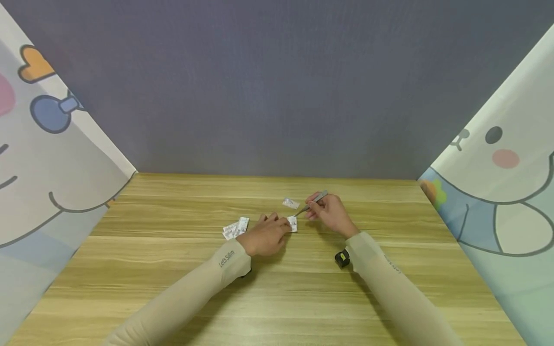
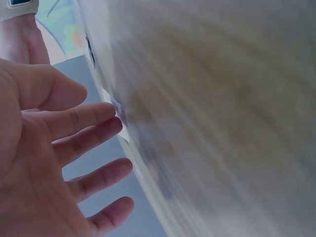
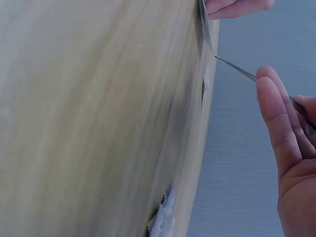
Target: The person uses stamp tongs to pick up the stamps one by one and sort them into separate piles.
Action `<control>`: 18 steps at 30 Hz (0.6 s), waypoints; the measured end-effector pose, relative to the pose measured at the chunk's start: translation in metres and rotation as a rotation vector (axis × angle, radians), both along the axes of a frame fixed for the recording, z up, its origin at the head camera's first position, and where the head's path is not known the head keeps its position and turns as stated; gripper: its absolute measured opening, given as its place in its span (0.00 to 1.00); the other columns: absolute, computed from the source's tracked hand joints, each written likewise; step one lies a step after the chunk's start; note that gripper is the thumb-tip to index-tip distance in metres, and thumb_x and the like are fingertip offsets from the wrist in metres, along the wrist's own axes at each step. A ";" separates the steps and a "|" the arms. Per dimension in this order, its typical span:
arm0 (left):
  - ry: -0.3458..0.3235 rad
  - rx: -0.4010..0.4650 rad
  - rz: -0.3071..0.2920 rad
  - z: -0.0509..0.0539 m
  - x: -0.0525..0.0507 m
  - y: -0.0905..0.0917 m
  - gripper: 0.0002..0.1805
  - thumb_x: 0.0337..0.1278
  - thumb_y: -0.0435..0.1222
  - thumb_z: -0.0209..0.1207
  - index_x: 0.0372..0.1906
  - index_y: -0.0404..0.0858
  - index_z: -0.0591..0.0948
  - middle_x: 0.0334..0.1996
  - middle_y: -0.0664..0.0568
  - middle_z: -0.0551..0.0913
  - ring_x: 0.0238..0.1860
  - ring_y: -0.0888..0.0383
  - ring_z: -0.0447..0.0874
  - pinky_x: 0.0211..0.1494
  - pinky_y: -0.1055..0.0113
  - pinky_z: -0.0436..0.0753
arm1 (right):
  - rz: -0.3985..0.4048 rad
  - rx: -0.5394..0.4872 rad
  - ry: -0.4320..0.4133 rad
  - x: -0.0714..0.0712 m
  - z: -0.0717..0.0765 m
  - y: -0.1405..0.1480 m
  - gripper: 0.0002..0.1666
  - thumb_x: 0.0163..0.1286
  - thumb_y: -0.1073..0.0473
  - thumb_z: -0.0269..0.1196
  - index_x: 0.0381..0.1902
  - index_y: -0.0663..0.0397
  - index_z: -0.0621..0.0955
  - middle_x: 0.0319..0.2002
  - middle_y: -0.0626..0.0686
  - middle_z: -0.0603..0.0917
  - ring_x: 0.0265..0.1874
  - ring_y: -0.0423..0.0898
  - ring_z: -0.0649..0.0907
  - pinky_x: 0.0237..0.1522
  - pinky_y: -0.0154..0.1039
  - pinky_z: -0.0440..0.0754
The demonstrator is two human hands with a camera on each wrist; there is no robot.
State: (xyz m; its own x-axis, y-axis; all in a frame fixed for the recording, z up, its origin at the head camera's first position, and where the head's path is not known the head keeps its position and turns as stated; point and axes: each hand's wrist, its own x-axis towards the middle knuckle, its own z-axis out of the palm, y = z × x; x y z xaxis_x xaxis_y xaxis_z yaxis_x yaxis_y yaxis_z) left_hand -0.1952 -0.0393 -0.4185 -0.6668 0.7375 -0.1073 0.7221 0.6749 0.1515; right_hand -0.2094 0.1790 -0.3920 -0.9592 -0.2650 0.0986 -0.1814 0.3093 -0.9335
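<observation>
A small white printed packet (image 1: 293,225) lies on the wooden table under the fingertips of my left hand (image 1: 266,235). In the left wrist view, the left fingers (image 2: 94,116) reach out nearly straight, with thumb apart and the packet (image 2: 124,131) at the index and middle tips. My right hand (image 1: 331,213) holds grey metal tweezers (image 1: 321,195) in a pen-like grip. Their thin tip points down-left at the packet's upper edge. The right wrist view shows the tweezers (image 3: 234,67) with their point close to that packet (image 3: 206,32); contact cannot be told.
Just beyond the hands lies another white packet (image 1: 291,203). Several overlapping packets (image 1: 237,228) rest left of the left hand. A crumpled white piece (image 3: 165,217) with a jagged edge shows low in the right wrist view. A grey panel (image 1: 277,96) stands behind the table (image 1: 173,206).
</observation>
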 end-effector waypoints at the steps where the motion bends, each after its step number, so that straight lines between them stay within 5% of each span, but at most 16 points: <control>1: -0.004 0.005 0.003 0.001 -0.001 -0.001 0.19 0.66 0.38 0.51 0.61 0.44 0.76 0.59 0.56 0.72 0.54 0.56 0.65 0.49 0.60 0.64 | -0.002 -0.001 0.004 0.000 0.000 0.000 0.10 0.71 0.71 0.53 0.43 0.77 0.76 0.34 0.74 0.80 0.31 0.68 0.82 0.33 0.54 0.81; 18: -0.017 0.053 0.107 0.003 -0.017 -0.017 0.21 0.67 0.40 0.50 0.62 0.42 0.74 0.59 0.51 0.71 0.56 0.53 0.65 0.54 0.52 0.63 | 0.005 -0.010 0.080 0.007 0.008 0.005 0.10 0.71 0.69 0.54 0.44 0.74 0.78 0.34 0.70 0.82 0.32 0.69 0.82 0.33 0.52 0.82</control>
